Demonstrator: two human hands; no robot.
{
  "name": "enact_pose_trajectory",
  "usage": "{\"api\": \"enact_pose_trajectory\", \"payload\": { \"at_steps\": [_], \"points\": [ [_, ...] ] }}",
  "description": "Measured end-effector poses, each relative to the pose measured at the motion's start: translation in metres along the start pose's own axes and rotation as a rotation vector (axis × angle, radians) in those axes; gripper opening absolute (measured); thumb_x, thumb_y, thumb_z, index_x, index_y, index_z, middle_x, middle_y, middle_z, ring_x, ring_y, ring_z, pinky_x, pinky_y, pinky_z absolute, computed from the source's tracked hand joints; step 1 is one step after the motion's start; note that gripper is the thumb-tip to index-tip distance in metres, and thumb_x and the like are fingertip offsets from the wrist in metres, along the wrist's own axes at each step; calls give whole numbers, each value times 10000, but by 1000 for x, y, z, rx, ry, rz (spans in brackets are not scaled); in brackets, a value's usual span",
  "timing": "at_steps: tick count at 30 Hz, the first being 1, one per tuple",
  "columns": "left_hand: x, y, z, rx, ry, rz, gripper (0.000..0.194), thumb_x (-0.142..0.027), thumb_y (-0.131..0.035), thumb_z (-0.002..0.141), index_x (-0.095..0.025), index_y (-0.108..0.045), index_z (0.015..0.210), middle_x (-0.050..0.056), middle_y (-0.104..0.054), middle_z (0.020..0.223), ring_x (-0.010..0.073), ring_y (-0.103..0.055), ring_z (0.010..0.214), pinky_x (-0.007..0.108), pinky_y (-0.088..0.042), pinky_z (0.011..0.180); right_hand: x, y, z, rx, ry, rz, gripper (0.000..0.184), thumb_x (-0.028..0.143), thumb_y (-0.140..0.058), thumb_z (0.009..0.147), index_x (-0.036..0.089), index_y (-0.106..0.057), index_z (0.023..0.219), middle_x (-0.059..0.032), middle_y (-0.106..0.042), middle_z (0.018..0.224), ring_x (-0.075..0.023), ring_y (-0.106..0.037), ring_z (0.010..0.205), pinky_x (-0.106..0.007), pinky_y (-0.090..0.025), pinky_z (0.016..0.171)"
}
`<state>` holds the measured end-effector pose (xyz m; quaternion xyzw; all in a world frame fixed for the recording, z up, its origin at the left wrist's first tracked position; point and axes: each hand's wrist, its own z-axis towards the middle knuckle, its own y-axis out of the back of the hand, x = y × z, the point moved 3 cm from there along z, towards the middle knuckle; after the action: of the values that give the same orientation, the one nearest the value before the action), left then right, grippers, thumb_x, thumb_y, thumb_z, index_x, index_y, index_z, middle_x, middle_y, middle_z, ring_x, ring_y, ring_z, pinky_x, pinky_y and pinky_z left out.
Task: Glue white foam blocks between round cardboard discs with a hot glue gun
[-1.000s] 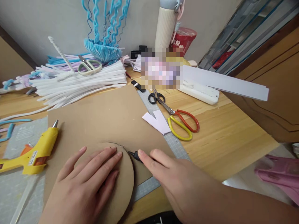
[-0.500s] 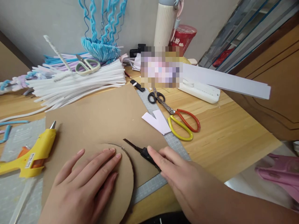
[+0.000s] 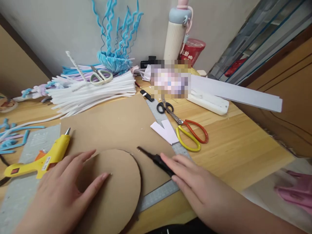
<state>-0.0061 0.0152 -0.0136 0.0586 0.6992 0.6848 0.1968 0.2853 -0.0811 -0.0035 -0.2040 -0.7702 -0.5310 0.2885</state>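
Looking down at our work, we have a flat, round, tan cardboard disc [image 3: 119,188] lying on a larger tan rectangular cardboard sheet [image 3: 107,130], near its lower edge. Our left hand [image 3: 60,185] is over the disc's left part, its thumb spread well apart from the fingers; we cannot tell how hard it presses. Our right hand [image 3: 192,182] is closed around a slim black craft knife [image 3: 159,160], forefinger along the handle, and the bare dark blade sits beside the disc's upper right rim, apart from it.

As for progress, we judge that the disc is already shaped: the rim we can see runs in a smooth curve, with a dark line or shadow down its right side. A few pale crumbs lie by the upper rim, which suggests some cutting at that spot. To the right of the rim, the sheet looks whole, and we make out no slit crossing it. No second round piece shows loose, so we take most of the cutting around the curve to be left. The left part of the rim is hidden by our hand, so we cannot say what is done there.

Grey gridded matting [image 3: 159,194] shows past the sheet's edge. A yellow plastic glue gun [image 3: 58,151] lies beside the left hand, and large red-and-yellow-handled metal scissors [image 3: 180,122] lie beyond the right, both unheld.
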Motion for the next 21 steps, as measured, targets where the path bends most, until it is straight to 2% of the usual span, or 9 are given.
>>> {"api": "enact_pose_trajectory", "payload": {
  "at_steps": [3,6,8,10,12,15,18,21],
  "points": [
    [10,-2,-3,104,60,7,795,-767,-520,715,-200,-536,1272,144,-612,1211,400,-532,1166,570,-401,1009,-5,8,3,-199,-8,-23,514,282,-296,978,190,-377,1477,-137,-509,1403,-250,-610,1146,-402,-572,862],
    [8,3,3,236,162,-10,884,-807,-579,592,-188,-563,1223,146,-642,1136,390,-576,1090,528,-449,951,-12,18,14,-366,-1,-26,479,280,-397,949,204,-455,1419,-124,-528,1382,-268,-538,1244,-453,-505,976],
    [4,7,11,356,243,-25,908,-795,-613,539,-173,-566,1199,146,-662,1079,379,-605,1022,488,-481,878,-18,24,24,-457,-39,97,451,307,-491,910,197,-517,1347,-128,-617,1228,-272,-601,1132,-467,-516,938],
    [-1,11,19,440,273,-17,889,-773,-628,527,-160,-575,1169,154,-665,1074,379,-608,1006,474,-483,851,-25,25,35,-434,-117,415,385,392,-565,877,191,-575,1205,-79,-674,919,-228,-668,814,-419,-570,746],
    [-4,13,24,419,221,16,847,-769,-618,545,-152,-600,1124,165,-654,1106,387,-593,1034,490,-466,881,-26,20,42,-320,-153,824,358,485,-606,852,207,-570,1074,1,-621,731,-153,-601,577,-337,-549,587],
    [-6,13,25,280,105,44,785,-776,-584,602,-165,-629,1092,166,-640,1139,393,-581,1062,526,-447,908,-21,11,44,-156,-167,1256,377,566,-590,856,236,-539,1031,58,-557,673,-82,-494,457,-241,-467,462],
    [-6,10,18,195,67,21,752,-769,-585,636,-176,-633,1095,161,-638,1145,395,-583,1065,556,-449,905,-18,-1,41,-76,-276,1398,388,601,-503,886,215,-531,901,84,-432,555,-59,-343,359,-195,-309,341],
    [-5,12,10,115,71,-4,726,-754,-584,661,-174,-641,1094,167,-637,1143,401,-579,1083,575,-447,912,-17,-4,36,-130,-266,1356,285,481,-570,857,200,-528,884,67,-459,626,-55,-354,394,-197,-298,358]
  ]
}}
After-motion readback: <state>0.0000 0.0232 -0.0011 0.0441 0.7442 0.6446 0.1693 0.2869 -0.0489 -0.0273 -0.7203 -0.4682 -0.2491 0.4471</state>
